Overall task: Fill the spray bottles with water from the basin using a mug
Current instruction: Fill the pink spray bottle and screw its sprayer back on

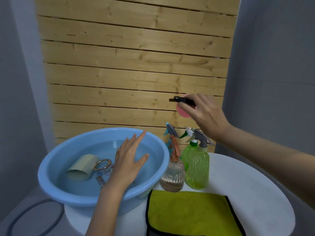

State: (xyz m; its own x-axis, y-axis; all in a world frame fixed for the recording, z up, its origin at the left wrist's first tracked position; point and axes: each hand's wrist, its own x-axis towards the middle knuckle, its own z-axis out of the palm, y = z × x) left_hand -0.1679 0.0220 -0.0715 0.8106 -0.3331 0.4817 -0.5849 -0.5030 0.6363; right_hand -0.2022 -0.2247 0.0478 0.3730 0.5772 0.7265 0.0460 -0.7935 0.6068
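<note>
Down in the water of the blue basin lies the mug, tipped on its side, its gold ring handle turned toward my left hand. That hand is flat over the water just beside the handle, fingers straight and spread, holding nothing; whether the palm touches the surface I cannot tell.

I judge the mug stiff and hard, slick from being wet, and a good deal heavier once it comes up full. The ring is the place to take it, a finger or two hooked through and the thumb on top, so it won't slide or roll as it would if I grabbed the smooth wall.

My right hand is raised well above the table, fingers curled round the black spray head of a pink bottle.

Below it, just beside the basin, stand a clear bottle and two green bottles, close together, with a blue trigger showing behind them. They look like light plastic, easy to knock over.

A yellow-green cloth lies in front of them, and a wooden slat wall stands behind.
</note>
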